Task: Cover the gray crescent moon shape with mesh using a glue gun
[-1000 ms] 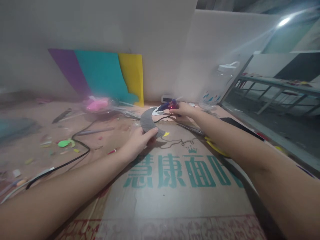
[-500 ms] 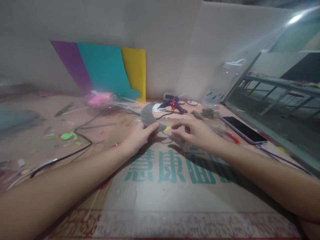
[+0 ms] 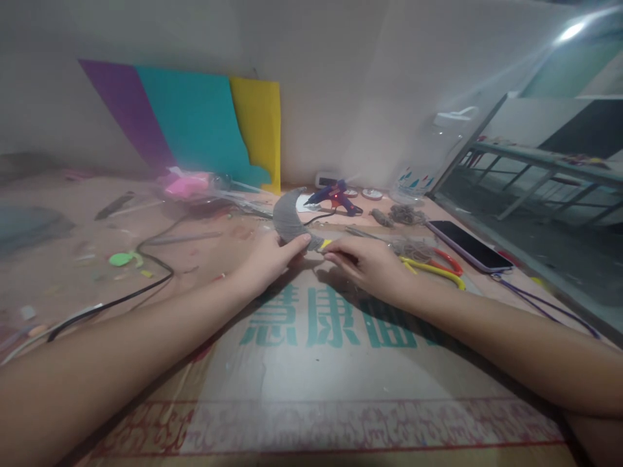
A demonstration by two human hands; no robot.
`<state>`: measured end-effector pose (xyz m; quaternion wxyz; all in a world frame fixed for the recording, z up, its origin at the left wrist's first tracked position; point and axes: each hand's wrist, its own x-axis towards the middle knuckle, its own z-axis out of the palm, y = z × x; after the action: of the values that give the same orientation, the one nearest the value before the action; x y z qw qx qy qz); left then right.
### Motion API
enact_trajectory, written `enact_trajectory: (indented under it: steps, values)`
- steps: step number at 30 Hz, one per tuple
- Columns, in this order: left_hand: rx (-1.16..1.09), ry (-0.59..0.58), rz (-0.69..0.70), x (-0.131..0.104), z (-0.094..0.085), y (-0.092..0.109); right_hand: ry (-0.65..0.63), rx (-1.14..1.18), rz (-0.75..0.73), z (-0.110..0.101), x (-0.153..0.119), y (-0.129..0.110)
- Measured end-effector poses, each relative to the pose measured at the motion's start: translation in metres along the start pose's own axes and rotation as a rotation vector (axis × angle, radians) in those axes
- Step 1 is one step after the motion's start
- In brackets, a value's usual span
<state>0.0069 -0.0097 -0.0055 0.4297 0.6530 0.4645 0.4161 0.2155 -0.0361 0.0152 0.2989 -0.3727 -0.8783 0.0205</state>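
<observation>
A grey crescent shape point(image 3: 288, 217), its surface covered in fine lines, is held up by my left hand point(image 3: 272, 259), the thumb lying on its lower part. A small yellow piece point(image 3: 325, 244) shows at the crescent's lower right tip. There the thumb and fingers of my right hand point(image 3: 363, 259) pinch together on the yellow end. Just behind the crescent a blue glue gun point(image 3: 335, 196) with a small red light rests by a white piece point(image 3: 305, 204).
Yellow-handled pliers point(image 3: 435, 269), red handles point(image 3: 450, 261), grey yarn point(image 3: 406, 215) and a phone point(image 3: 470, 245) lie on the right. A clear bottle point(image 3: 423, 162) stands behind. Coloured sheets point(image 3: 195, 123) lean on the wall. A black cable point(image 3: 126, 301) and scraps lie left.
My right hand has moved left and closed its fingertips at the crescent's yellow end. The yellow-handled pliers now show beside my right forearm. The view has shifted slightly.
</observation>
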Motion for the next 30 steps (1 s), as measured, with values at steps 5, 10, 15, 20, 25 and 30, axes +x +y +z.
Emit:
enact_trajectory:
  steps: [5,10,15,20,25,30]
  values:
    - [0.047,-0.052,-0.036,-0.003,0.0,0.005,0.151,-0.018,0.005,-0.01,0.007,0.004]
    - [0.02,-0.062,-0.055,-0.003,-0.001,0.004,0.199,0.059,0.146,-0.008,0.006,0.012]
    - [0.002,-0.064,-0.087,-0.001,-0.001,0.002,0.198,0.114,0.247,-0.002,0.004,0.02]
    - [0.021,-0.098,-0.036,-0.001,-0.002,0.002,0.207,0.113,0.244,-0.002,0.004,0.021]
    - [0.031,-0.141,-0.031,-0.003,-0.002,0.006,0.207,0.11,0.205,-0.003,0.004,0.018]
    - [-0.014,-0.175,-0.033,-0.005,-0.002,0.006,0.173,0.137,0.182,-0.001,0.003,0.018]
